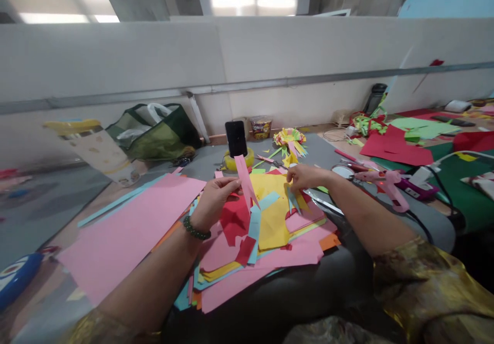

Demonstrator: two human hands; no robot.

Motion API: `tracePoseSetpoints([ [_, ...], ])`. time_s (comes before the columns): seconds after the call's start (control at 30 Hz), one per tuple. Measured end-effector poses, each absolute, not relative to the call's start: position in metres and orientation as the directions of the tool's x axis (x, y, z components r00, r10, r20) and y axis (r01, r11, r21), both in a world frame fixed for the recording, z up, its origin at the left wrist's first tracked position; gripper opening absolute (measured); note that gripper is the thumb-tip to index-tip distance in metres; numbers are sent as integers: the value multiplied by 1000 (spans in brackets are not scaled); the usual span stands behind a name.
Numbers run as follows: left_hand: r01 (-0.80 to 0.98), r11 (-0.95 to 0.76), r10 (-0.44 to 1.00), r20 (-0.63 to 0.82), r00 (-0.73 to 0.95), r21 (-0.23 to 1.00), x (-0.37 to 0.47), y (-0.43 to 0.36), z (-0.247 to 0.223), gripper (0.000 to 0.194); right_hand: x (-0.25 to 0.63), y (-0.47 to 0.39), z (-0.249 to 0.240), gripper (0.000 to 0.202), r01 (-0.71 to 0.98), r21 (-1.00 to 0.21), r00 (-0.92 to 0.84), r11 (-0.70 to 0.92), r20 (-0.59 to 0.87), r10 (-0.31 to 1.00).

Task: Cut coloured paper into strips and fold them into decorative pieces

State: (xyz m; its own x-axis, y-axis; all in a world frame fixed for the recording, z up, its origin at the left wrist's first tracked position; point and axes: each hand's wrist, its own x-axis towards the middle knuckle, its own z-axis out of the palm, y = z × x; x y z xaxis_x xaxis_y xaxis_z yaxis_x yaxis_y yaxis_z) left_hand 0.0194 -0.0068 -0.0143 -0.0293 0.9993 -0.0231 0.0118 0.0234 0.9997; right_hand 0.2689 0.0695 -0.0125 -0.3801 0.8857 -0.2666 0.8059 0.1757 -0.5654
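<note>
Reading the tabletop point(322, 153) left to right from my remote seat. Toward its left end I note a smooth pink sheet point(135, 236), broad and flat, apparently uncut; behind it, a pale tumbler point(96, 151) with a yellow lid, and against the far edge a soft green bag point(154, 133). My left hand point(218, 197) has thumb and forefinger clamped on a pink strip point(246, 178), narrow, matte, its lower end split into points; it hangs over the paper pile at the near edge. On that pile: a creased yellow sheet point(272, 225), angular red scraps point(234, 219), blue strips beneath and across. My right hand point(304, 176) has its fingertips together, pinching blue strips point(293, 201) with pointed tails, yellow ones alongside. Near the far edge behind it, a frilly rosette point(289, 137) with trailing ribbons looks finished. Right: a pink glue gun point(391, 184), hard plastic, red light lit; beyond, flat red sheets point(395, 145). Progress, my judgement: strips shaped, none visibly joined in hand; plenty of paper remains whole.
</note>
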Motion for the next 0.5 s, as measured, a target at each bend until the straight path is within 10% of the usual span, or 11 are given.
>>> tracePoseSetpoints([
  [0.23, 6, 6, 1000, -6, -21, 1000, 18, -6, -15, 28, 277, 68, -3, 25, 746, -646, -399, 165, -235, 887],
  [0.5, 19, -38, 991, 40, -125, 999, 16, -2, -16, 32, 270, 56, 1, 42, 880, -379, -431, 285, -390, 814],
])
